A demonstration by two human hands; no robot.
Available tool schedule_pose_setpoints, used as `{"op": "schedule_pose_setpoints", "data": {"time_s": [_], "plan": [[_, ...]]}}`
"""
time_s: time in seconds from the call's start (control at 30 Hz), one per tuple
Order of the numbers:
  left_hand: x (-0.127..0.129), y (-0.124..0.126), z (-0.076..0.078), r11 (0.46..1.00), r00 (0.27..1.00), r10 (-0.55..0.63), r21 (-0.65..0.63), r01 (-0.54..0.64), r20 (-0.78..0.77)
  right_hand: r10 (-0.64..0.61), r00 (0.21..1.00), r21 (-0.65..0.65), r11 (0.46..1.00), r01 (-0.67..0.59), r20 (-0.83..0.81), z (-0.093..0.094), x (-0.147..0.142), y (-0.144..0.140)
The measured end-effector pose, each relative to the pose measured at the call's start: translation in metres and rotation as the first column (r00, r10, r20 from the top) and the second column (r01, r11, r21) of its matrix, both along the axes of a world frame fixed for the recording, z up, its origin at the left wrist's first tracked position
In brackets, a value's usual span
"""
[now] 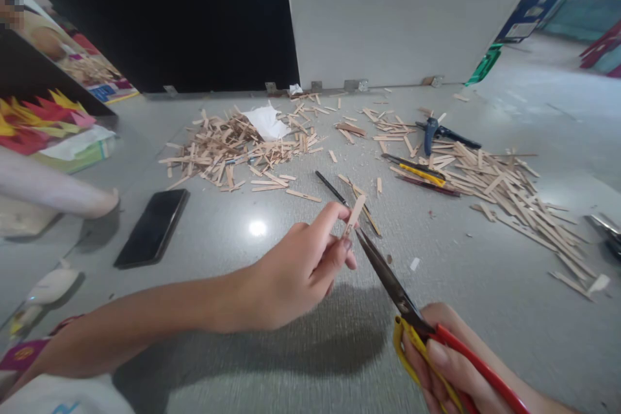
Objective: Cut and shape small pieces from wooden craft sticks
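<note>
Pale and flat, the stick [357,209] is pinched by left fingers [334,257]; right fingers [439,356] grip scissors [398,298].

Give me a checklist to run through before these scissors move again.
1. Wooden stick gripped: ok, pinched in the left hand.
2. Scissors held by the handles: ok, in the right hand.
3. Left thumb well clear of the blades: not ok, their tips come close to it.
4. Blades touching the stick: cannot tell from this one view.
5. Phone away from the blades: ok, it lies off beyond the left forearm.
</note>
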State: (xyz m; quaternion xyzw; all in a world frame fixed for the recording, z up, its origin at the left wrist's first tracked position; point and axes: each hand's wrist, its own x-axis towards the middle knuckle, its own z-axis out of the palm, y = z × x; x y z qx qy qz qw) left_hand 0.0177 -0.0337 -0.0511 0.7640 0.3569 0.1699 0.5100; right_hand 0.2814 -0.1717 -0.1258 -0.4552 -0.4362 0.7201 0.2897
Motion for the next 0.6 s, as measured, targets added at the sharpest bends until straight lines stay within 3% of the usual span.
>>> {"op": "schedule_pose_setpoints", "data": {"time_s": [0.17,0.27,0.37,0.6], "plan": [[0.002,-0.002,-0.003,1.0,1.0,0.008,-0.001,-0.008,0.019,0.049,0.999,0.008,0.999,-0.049,0.018,0.006,-0.001,0.001],[0.002,-0.003,-0.004,1.0,1.0,0.012,0.029,-0.013,0.017,0.013,0.996,-0.013,1.0,-0.012,0.083,0.016,-0.006,0.004],[0.003,-0.003,-0.004,0.996,1.0,0.003,0.089,-0.001,-0.014,-0.042,0.991,-0.046,0.998,0.048,0.131,0.023,-0.012,0.006],[0.002,-0.004,-0.008,0.983,0.991,-0.005,0.182,0.029,-0.132,0.007,0.991,-0.099,0.995,0.007,0.133,0.027,-0.013,0.007]]}}
